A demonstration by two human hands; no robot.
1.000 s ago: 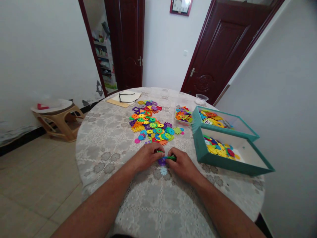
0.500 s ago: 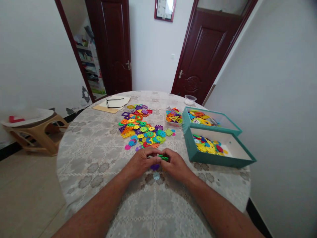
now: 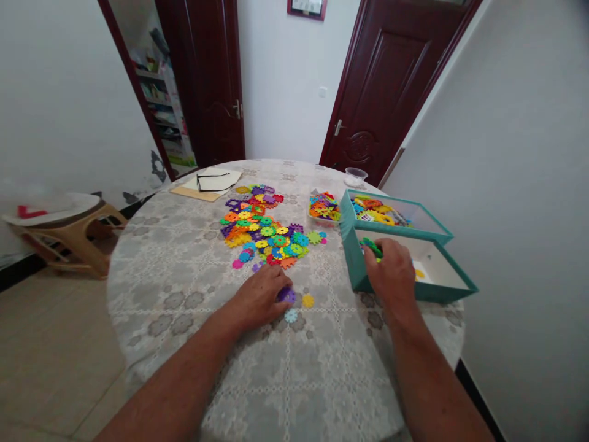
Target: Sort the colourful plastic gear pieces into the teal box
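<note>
My right hand is over the near end of the front teal box, closed on green gear-shaped plastic pieces. How many it holds is hidden by the fingers. On the table, my left hand has its thumb and fingertips closed around the left edge of a purple gear piece. A yellow gear piece lies to the right of it, and a light blue one just below. Beyond my left hand spreads a pile of mixed colourful gear pieces.
Behind the front box stands a second teal compartment of mixed pieces. Left of it is a clear plastic tub full of pieces. A small clear bowl sits at the far edge. Glasses rest on papers at the far left.
My hands have parted. The right one has moved right to the front box with the green pieces; the left has stayed near the purple piece. The yellow piece is now uncovered.
</note>
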